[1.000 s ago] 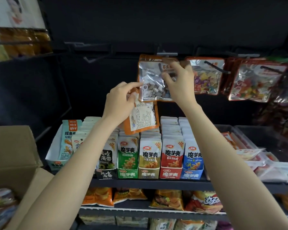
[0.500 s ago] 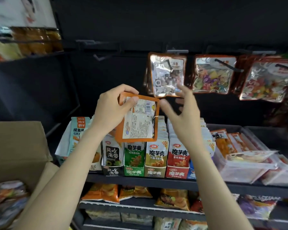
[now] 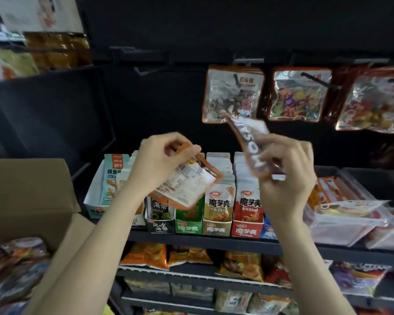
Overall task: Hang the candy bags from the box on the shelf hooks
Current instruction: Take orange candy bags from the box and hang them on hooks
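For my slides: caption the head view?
Each hand, left and right, holds a candy bag below the hooks.

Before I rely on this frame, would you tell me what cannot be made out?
Head view:
- Bag in the right hand: motion-blurred, its candy unreadable.
- Back label of the bag in the left hand: print too small.
- Cardboard box: cut off by the left edge, contents blurred.
- Bottom shelf packets: dark, cropped.

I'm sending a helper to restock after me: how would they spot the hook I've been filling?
Look along the dark rail above the shelf of boxed snacks. Three clusters of orange-edged candy bags hang there; take the leftmost bag, nearest the bare hook. Its candies are grey and pebble-like, while its neighbours hold bright colours.
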`<move>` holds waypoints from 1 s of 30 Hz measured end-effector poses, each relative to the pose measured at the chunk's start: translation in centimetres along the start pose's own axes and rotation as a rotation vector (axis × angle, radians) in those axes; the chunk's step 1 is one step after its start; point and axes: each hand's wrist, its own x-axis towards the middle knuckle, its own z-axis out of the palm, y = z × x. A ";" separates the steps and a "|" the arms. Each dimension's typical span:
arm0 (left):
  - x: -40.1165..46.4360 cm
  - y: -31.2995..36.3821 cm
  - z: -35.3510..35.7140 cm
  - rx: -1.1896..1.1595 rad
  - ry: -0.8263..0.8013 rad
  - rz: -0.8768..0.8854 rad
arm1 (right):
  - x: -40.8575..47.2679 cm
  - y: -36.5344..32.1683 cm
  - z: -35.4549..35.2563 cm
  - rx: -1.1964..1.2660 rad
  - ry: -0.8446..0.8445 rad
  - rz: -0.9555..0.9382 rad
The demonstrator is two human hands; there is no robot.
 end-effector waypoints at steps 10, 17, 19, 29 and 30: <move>-0.5 2.7 0.6 -0.322 -0.072 0.058 | -0.7 0.8 -0.1 -0.159 -0.153 -0.489; 1.7 2.5 -0.1 -0.133 -0.052 0.266 | 0.6 1.9 -1.7 -0.051 -0.596 -0.034; 2.4 3.0 -0.4 -0.166 -0.087 0.310 | 1.3 1.6 -2.1 0.179 -0.686 0.183; 4.5 3.7 -0.2 -0.085 -0.007 0.459 | 5.6 1.1 -1.0 0.313 -0.240 0.427; 4.7 3.5 -0.1 -0.089 0.025 0.438 | 6.0 1.2 -0.6 0.275 -0.239 0.410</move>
